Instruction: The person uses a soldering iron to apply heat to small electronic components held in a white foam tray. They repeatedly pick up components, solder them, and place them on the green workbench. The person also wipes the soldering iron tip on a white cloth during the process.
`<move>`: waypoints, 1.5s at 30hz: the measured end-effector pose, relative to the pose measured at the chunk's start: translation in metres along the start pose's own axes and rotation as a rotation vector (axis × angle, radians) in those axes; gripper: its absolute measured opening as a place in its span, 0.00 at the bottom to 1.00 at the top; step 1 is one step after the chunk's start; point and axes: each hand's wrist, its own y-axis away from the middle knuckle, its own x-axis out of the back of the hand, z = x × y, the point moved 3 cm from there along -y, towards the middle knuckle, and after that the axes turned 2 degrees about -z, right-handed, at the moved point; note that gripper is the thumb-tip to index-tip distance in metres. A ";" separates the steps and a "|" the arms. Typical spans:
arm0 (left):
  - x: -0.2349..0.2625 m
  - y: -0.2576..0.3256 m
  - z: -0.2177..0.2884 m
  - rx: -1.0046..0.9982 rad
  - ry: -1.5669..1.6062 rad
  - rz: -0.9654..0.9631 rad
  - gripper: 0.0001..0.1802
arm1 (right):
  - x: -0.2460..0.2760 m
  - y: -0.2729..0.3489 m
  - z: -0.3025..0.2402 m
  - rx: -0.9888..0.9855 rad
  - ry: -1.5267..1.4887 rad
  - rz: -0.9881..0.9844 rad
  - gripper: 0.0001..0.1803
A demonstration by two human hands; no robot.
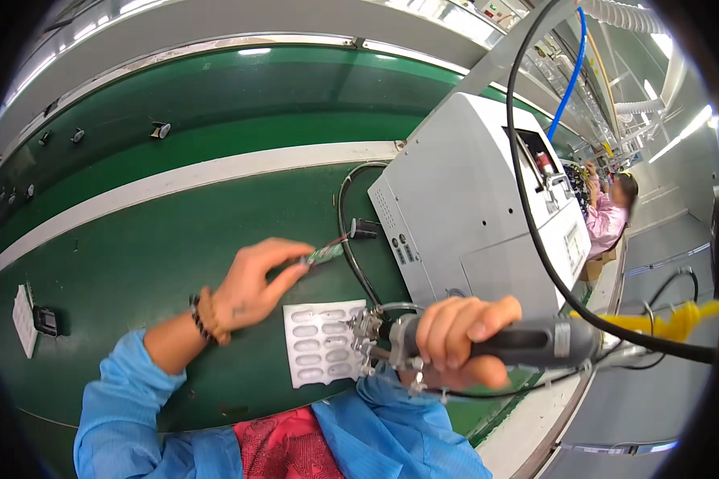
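A long green table (176, 239) with a pale stripe along it runs through a factory hall, lit by strip lights, with a metal rail behind it. On the table stands a grey machine box (471, 207), with black and blue cables hanging down over it.

The left hand (252, 283) reaches out over the green surface. Its grip is narrow: thumb and fingertips pinch a small green circuit board (323, 255), held just above the table. Thin wires lead from the board toward a black plug (365, 230) near the machine box.

The right hand (459, 339) is wrapped fully around the dark handle of a powered hand tool (527, 343), which lies roughly level, its metal tip pointing left toward a white moulded tray (323, 343) with rows of oval pockets. The tray lies flat at the near edge of the table, between the two hands.

Far to the left lie a small white card (24, 319) and a little black part (45, 321). In the background on the right, another person in pink (607, 215) works.
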 end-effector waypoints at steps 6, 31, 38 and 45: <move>-0.003 0.076 0.020 0.108 -0.012 0.097 0.13 | -0.018 0.004 0.012 -0.044 0.073 0.217 0.25; -0.015 0.065 0.017 -0.018 -0.142 -0.061 0.14 | -0.012 0.003 -0.008 0.042 0.171 0.103 0.27; -0.040 0.058 -0.005 -0.086 -0.238 -0.137 0.14 | -0.006 0.004 -0.015 -0.071 0.040 -0.037 0.27; -0.047 0.064 -0.005 -0.117 -0.262 -0.048 0.15 | -0.015 -0.002 0.003 -0.067 0.031 -0.134 0.31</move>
